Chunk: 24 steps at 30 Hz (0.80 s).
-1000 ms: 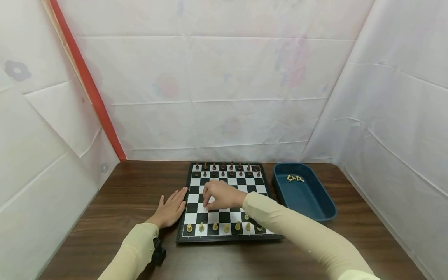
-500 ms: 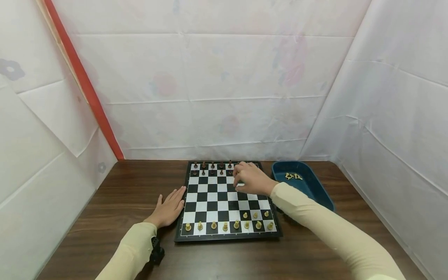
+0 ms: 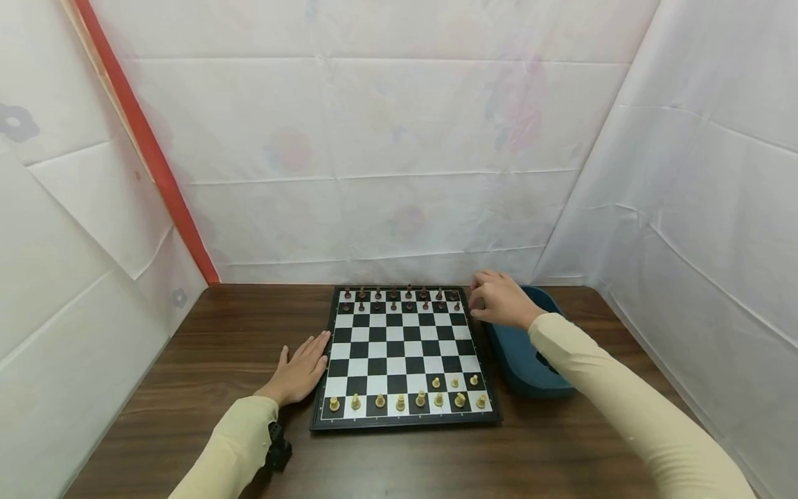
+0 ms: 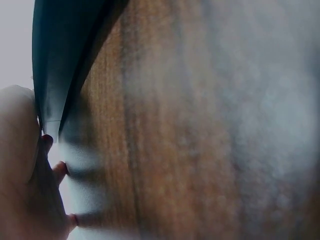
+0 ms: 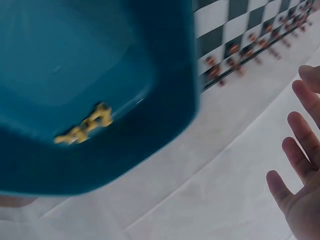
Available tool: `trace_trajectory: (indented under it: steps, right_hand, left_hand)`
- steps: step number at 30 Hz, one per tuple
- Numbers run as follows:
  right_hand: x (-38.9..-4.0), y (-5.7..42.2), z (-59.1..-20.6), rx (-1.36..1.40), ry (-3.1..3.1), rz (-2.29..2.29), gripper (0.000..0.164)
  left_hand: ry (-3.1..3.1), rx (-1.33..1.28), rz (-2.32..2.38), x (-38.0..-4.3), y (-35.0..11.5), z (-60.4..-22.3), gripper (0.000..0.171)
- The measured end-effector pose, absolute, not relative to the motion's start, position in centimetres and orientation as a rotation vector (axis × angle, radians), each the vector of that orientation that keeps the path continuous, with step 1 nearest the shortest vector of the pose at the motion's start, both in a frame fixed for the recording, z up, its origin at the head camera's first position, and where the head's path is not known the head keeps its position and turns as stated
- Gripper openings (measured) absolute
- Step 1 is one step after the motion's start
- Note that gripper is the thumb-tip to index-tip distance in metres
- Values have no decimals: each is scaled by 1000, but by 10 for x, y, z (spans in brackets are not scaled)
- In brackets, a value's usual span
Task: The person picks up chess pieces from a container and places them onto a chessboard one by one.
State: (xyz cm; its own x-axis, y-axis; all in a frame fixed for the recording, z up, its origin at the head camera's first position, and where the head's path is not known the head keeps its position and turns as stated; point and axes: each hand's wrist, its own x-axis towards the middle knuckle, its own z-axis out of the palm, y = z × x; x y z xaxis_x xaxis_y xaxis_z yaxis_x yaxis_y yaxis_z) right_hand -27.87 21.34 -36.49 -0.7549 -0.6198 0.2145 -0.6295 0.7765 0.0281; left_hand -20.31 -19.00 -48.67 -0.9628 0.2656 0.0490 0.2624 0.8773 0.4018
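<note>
A black-and-white chessboard lies on the table. My left hand is spread flat, its fingertips at the board's left edge; the left wrist view shows the board's dark side beside that hand. My right hand is over the near-left part of a blue tray, just right of the board, with relaxed fingers and nothing in its grip. In the right wrist view several cream chess pieces lie in the tray. Cream pawns stand ahead of the cream back row.
Two rows of dark red chess pieces stand along the board's far side. The brown wooden table is bounded by white sheets at the back and sides. A red strip runs down the left corner.
My right hand has swung from the middle of the board rightward to above the tray. Cream pieces that its sleeve covered now show. My left hand stays at the board's edge.
</note>
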Motion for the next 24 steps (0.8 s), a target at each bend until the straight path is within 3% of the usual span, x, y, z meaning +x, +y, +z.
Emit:
trace_trajectory:
  steps: [24]
  right_hand:
    - [-322, 295, -405, 874, -2856, -125, 4]
  left_hand:
    - [3043, 425, 663, -202, -191, -487, 52]
